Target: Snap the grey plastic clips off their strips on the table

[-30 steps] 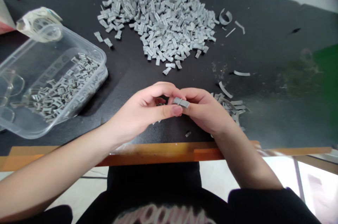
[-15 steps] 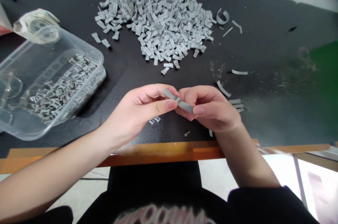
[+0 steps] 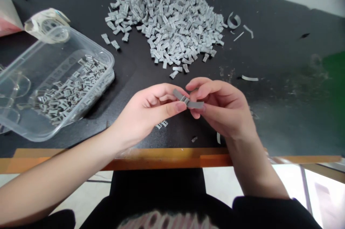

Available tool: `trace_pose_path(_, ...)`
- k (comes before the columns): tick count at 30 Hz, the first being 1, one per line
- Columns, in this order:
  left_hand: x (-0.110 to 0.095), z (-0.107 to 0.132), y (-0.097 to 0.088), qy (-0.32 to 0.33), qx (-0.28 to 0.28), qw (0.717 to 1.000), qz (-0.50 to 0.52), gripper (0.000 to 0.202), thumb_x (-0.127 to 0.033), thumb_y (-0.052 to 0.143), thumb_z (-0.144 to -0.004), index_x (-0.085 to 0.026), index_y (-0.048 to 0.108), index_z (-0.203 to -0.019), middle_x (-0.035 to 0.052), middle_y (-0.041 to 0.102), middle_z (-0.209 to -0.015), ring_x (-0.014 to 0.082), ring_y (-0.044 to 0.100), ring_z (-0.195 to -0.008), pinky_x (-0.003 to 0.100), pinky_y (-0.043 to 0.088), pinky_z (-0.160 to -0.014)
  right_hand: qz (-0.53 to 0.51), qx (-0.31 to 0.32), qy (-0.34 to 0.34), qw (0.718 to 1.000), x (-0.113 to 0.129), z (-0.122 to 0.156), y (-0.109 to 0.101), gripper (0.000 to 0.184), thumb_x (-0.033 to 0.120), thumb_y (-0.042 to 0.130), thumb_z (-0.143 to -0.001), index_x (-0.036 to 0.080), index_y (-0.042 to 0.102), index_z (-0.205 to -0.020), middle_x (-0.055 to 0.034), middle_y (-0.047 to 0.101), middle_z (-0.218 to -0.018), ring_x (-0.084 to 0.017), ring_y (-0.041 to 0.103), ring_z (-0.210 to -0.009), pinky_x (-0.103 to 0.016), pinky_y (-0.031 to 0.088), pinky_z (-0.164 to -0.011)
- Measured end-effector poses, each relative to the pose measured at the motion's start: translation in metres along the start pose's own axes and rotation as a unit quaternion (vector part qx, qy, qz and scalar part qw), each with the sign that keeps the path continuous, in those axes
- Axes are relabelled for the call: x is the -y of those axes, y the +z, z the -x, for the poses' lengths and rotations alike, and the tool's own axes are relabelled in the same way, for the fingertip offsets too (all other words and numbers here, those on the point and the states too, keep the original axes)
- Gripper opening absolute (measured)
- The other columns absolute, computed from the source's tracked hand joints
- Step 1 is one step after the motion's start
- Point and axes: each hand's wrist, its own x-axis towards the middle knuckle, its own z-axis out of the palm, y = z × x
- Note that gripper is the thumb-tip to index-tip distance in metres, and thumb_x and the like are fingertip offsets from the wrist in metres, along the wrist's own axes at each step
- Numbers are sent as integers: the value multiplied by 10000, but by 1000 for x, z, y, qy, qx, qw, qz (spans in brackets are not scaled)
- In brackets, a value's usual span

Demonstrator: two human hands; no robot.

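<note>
My left hand [image 3: 153, 110] pinches a small grey strip [image 3: 195, 105] between thumb and index finger, just above the table near its front edge. A narrow band or clip [image 3: 184, 99] with raised ridges crosses the strip beside my left thumb. My right hand [image 3: 222, 108] is at the strip's right end, its fingers loosely curled and apart. The strip's end lies across my right thumb tip; whether the fingers behind touch it is hidden. A pair of small grey clips [image 3: 161, 124] lies on the table below my left hand.
A large heap of grey pieces [image 3: 175, 20] lies at the back. On the left, a clear plastic box [image 3: 88, 42] holds small grey clips, with a tape roll [image 3: 47, 26] by its back rim. Loose strips [image 3: 249, 78] are scattered on the right.
My right hand's fingers have spread and its index finger has lifted off. The strip's right end has swung up a little. My left hand keeps its pinch. The view has shifted slightly.
</note>
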Motion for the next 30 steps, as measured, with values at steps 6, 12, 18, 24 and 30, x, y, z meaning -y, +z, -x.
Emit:
trace_pose_path(6,-2,3,3,13,-14,997,-74,66,-142,747,-873,-205,757,-889,-6,755,-767,156,717,-770,287,578,-795,80,-16,14,997,-1,2,-3,16,266,829,-849,254,835,-840,-46,738,-1056,-149,685,-732,-339,634,-687)
trace_pose_path(12,2,7,2,99,-67,964,-236,35,-192,757,-878,-217,762,-853,3,751,-850,155,671,-791,295,553,-807,30,-28,68,997,1,-3,2,144,214,869,-798,177,738,-751,-36,769,-892,-112,678,-611,-257,600,-574)
trace_pose_path(18,3,8,-3,186,-59,910,-366,175,-147,695,-910,-264,809,-976,28,702,-975,169,650,-912,300,555,-847,39,-56,84,994,4,-2,5,292,222,930,-714,204,662,-829,19,726,-784,-115,681,-604,-248,610,-595)
trace_pose_path(24,5,4,-3,172,-60,925,-335,166,-159,716,-886,-214,738,-1041,30,641,-967,163,605,-870,319,524,-852,71,-77,49,993,0,1,6,200,224,867,-792,219,710,-915,12,707,-840,-106,646,-661,-234,581,-615)
trace_pose_path(30,3,4,1,131,-57,943,-300,53,-192,663,-915,-207,685,-962,13,608,-908,173,589,-859,325,488,-837,93,-80,44,991,1,0,7,98,260,823,-841,216,738,-865,5,701,-809,-115,620,-657,-245,545,-598)
